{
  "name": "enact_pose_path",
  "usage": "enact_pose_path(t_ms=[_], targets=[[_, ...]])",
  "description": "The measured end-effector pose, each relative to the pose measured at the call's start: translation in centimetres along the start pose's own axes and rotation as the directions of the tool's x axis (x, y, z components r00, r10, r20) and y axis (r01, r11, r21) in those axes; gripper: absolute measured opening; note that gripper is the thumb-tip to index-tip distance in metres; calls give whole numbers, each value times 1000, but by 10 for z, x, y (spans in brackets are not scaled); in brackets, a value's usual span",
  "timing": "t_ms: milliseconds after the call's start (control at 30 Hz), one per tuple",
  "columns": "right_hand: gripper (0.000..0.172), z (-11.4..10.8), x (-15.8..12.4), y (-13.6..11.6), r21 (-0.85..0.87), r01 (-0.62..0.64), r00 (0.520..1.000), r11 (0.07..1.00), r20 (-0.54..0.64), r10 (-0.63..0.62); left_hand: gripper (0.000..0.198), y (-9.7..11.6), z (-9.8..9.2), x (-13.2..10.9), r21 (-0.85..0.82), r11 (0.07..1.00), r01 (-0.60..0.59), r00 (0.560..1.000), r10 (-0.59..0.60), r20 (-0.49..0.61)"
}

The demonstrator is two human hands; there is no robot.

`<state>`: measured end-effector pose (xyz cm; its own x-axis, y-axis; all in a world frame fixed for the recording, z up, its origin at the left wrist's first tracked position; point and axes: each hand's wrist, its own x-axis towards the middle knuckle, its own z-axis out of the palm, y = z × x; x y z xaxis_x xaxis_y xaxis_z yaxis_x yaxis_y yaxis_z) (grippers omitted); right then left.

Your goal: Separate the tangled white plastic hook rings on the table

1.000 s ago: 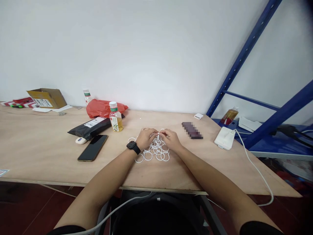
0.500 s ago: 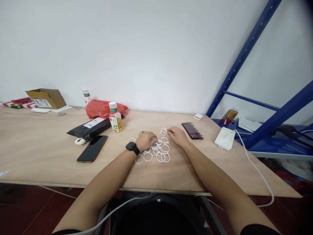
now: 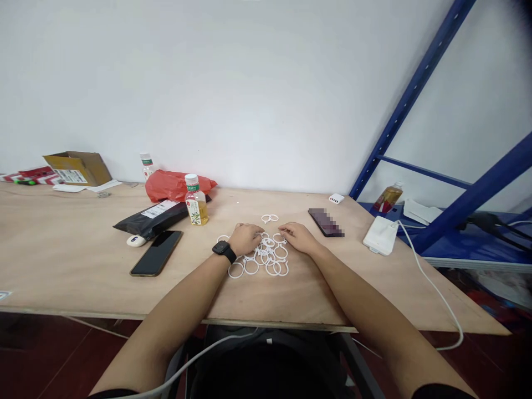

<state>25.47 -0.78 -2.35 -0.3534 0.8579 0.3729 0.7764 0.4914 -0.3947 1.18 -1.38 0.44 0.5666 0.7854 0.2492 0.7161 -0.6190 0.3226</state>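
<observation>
Several white plastic rings with small eyelets, looking like curtain rings (image 3: 251, 266), lie in an overlapping heap on the wooden table. My left hand (image 3: 245, 239), with a black watch (image 3: 224, 251) at the wrist, is at the heap's left side. Its fingers are bent close together at the rings; whatever they grip is hidden. At the heap's upper right, my right hand (image 3: 300, 237) has its fingers stretched out over a ring. Two more rings (image 3: 270, 218) lie together beyond both hands, apart from the heap.
Left of my hands are a drink bottle (image 3: 196, 200), a phone (image 3: 157, 253), a black parcel (image 3: 152, 219), a white case (image 3: 136, 240) and a red bag (image 3: 172, 185). To the right lie another phone (image 3: 325, 223) and a white power bank (image 3: 380, 235) with a cable, near a blue metal frame (image 3: 409, 113).
My right hand has let go of the two rings, which now lie further left and back. It has moved left and nearer to the heap. My left hand has barely shifted.
</observation>
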Motion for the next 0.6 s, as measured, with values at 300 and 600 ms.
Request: enact_pose_path(t_ms=[300,600], targets=[[39,-7,-1,-2,99,118,979,988,154,-132,34,-2,0,1,-10,1000,23,1000,-23,-20],[9,-5,-3,-18,141,-8,1000,990,-19,11,25,2,0,0,-43,999,-23,989,16,-150]])
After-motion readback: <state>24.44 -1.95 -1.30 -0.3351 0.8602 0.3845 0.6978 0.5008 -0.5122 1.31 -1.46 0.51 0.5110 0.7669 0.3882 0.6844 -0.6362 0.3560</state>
